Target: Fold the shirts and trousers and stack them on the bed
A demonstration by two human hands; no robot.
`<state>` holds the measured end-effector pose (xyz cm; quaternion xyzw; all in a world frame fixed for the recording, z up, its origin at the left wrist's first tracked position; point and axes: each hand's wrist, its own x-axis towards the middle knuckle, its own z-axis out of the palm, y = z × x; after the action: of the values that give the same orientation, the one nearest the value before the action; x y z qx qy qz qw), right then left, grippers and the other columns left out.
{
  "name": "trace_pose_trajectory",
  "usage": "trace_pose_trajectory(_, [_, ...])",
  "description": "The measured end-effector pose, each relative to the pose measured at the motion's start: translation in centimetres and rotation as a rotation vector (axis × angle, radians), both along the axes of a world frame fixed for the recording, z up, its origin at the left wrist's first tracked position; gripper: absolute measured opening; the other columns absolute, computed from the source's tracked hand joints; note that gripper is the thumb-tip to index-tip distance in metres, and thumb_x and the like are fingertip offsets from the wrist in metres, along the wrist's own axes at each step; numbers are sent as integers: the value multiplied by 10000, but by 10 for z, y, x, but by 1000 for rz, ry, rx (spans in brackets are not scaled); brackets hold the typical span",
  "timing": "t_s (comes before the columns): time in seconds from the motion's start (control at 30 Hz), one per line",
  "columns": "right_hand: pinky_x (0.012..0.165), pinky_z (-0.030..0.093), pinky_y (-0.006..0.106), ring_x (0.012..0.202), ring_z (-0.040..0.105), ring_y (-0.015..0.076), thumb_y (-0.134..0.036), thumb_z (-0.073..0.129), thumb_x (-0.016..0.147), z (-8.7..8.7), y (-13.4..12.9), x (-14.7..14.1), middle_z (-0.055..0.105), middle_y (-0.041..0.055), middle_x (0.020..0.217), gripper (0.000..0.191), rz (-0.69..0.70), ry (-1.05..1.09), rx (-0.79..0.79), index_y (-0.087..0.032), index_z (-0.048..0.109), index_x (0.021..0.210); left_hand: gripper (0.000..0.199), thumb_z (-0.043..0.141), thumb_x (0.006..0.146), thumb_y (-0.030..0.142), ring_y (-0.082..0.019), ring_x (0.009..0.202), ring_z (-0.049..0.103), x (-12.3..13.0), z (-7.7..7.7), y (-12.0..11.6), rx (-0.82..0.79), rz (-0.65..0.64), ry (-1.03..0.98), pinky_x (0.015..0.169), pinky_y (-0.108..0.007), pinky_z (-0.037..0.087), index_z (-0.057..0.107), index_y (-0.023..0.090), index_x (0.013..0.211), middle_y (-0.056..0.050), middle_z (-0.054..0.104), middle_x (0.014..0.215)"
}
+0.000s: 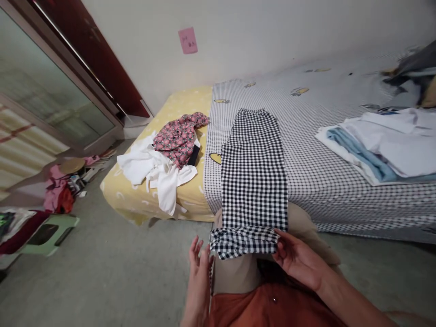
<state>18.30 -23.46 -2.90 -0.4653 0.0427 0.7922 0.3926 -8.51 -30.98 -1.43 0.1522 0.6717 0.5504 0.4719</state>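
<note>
A pair of black-and-white checked trousers [254,177] lies lengthwise from the bed's edge down over my knees, with the gathered waistband at the far end. Its near end is turned up into a crumpled band across my lap. At the right end of that band, my right hand [299,261] pinches the cloth between thumb and fingers. My left hand [199,277] is beside the band's left end, fingers apart and raised; I cannot tell whether it touches the fabric.
On the yellow sheet [190,204] at left lie a pink floral garment [177,138] and white clothing [143,163]. Folded white and blue clothes [384,145] are stacked on the checked sheet [316,172] at right. A green stool [51,234] stands on the floor at far left.
</note>
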Motion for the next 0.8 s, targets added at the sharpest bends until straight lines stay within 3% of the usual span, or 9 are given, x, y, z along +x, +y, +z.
trace_pose_trajectory(0.07, [591,594,263,524,684,135,-145,634,910,8,3,-2,699,-36,602,118,-29,25,-41,-220,665,823,757,774,793,480,-293,1467,416,3,-5,-2,126,-114,317,1141,-421,429,446,329,1459,-114,365,1631])
trace_pose_trajectory(0.13, [605,596,267,531,689,131,-174,554,962,22,6,-6,740,-9,668,162,-65,68,-55,-207,683,870,868,844,713,496,-339,1537,277,6,-5,2,245,-243,665,1239,-505,271,459,320,1470,-124,289,1674])
trace_pose_trajectory(0.2, [670,611,291,598,718,133,-227,474,1008,37,10,-9,800,50,881,229,-83,119,-18,-185,699,1008,793,863,699,468,-364,1546,245,11,-2,14,302,-407,935,1268,-564,132,550,336,1416,-110,327,1665])
trace_pose_trajectory(0.27, [762,617,324,697,746,145,-260,454,1014,48,14,-12,786,100,1111,279,-79,131,58,-179,670,1171,600,810,773,400,-360,1521,310,16,1,30,285,-567,1048,1266,-600,48,628,376,1345,-80,443,1608])
trace_pose_trajectory(0.37, [828,600,348,792,756,175,-260,595,920,50,21,-10,765,103,1178,333,-53,-23,184,-217,631,1249,438,681,872,331,-354,1426,461,21,-2,53,196,-602,997,1235,-663,109,661,366,1309,-93,568,1507])
trace_pose_trajectory(0.53, [714,559,331,798,708,210,-398,703,808,34,42,-2,737,69,1016,332,106,-657,534,-219,688,1088,411,530,928,376,-352,1407,480,19,-22,70,123,-529,986,1158,-660,324,655,269,1304,-141,576,1480])
trace_pose_trajectory(0.63, [805,554,378,800,654,195,-410,657,805,28,60,-9,671,58,1033,342,261,-995,811,-236,702,1096,417,493,938,375,-333,1411,479,17,-27,70,120,-549,1034,1154,-639,350,644,259,1309,-135,576,1475])
trace_pose_trajectory(0.7, [890,539,401,872,644,200,-380,664,791,24,72,-20,637,74,1143,414,372,-1123,942,-253,683,1185,406,490,939,363,-332,1405,487,16,-26,71,111,-557,1060,1141,-642,365,645,264,1300,-133,575,1476])
trace_pose_trajectory(0.8, [1007,491,425,1111,628,251,-318,701,765,19,86,-39,617,100,1270,551,521,-1226,989,-257,612,1306,388,495,937,337,-335,1393,501,17,-24,71,113,-553,1080,1123,-650,381,647,272,1289,-129,579,1472])
